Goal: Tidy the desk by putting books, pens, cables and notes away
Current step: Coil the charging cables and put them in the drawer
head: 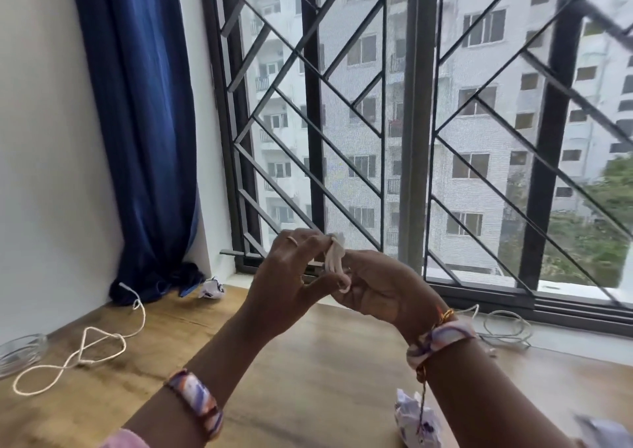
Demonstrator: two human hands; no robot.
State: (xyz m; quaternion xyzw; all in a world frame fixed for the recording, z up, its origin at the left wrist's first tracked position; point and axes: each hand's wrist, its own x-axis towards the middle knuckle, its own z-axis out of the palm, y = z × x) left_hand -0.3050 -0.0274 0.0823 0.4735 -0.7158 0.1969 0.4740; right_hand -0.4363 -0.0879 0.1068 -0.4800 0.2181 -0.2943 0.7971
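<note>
Wooden desk [308, 379] set against a barred window [411, 122], blue curtain [144, 122] hanging down to the far left corner. Loose cream cord [82, 348] looped across the left part of the desk, one end reaching toward the curtain's foot. Glass dish [20, 351] at the left edge, cut off by the frame. Crumpled paper [212, 288] by the far edge, just beside the curtain hem. Thin grey cable [507, 331] coiled on the sill at the far right. Another paper wad [414, 420] near the front edge, under the right forearm, a thread from the wrist dangling across it; a blurred pale scrap at the front right corner, too smeared to tell.

Small bundle of white cable [337, 260] held up over the middle of the desk, between both hands, well clear of the wood. Nothing between the bundle and the camera but the fingers.

Left hand [287, 286] raised, back toward the camera, fingers curled, fingertips and thumb pinching the bundle at top and bottom. Right hand [380, 286] meeting it from the right, wrist bent sharply, fingers closed round the bundle's lower part. Patterned bands on both wrists.
</note>
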